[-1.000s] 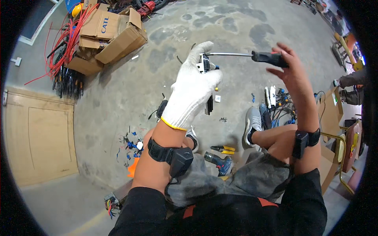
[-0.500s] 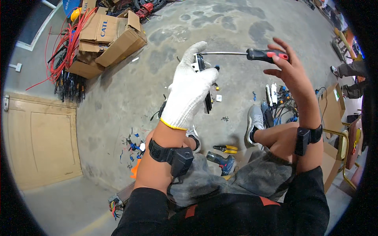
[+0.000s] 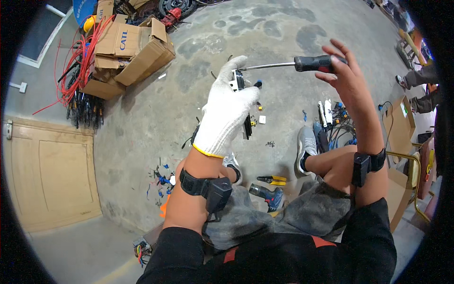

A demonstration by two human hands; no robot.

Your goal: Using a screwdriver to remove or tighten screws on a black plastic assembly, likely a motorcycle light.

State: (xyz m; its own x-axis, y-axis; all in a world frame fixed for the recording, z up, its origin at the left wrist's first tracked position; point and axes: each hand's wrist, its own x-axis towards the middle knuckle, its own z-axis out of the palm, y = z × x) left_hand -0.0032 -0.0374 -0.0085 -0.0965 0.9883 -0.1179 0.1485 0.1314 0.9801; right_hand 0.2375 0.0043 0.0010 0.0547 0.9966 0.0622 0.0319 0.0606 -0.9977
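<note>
The left hand (image 3: 227,111) in a white knitted yellow-edged glove (image 3: 213,128) gripped a slim black-and-white part (image 3: 240,81); the bare right hand (image 3: 347,75) loosely held a black-and-red screwdriver (image 3: 307,64), its metal shaft (image 3: 272,66) reaching the part's upper end. Below, a blue-and-black cordless drill (image 3: 269,195) and yellow-handled pliers (image 3: 278,180) lay on grey concrete floor (image 3: 283,94), brown cardboard boxes (image 3: 146,57) farther off

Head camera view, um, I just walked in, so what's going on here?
Someone's gloved left hand holds a small black-and-white part. Their bare right hand is at the handle end of a screwdriver, fingers loosely spread, with the shaft reaching the part's upper end. Whether the tip sits in a screw is too small to tell. A power drill and yellow-handled pliers lie below.
</note>
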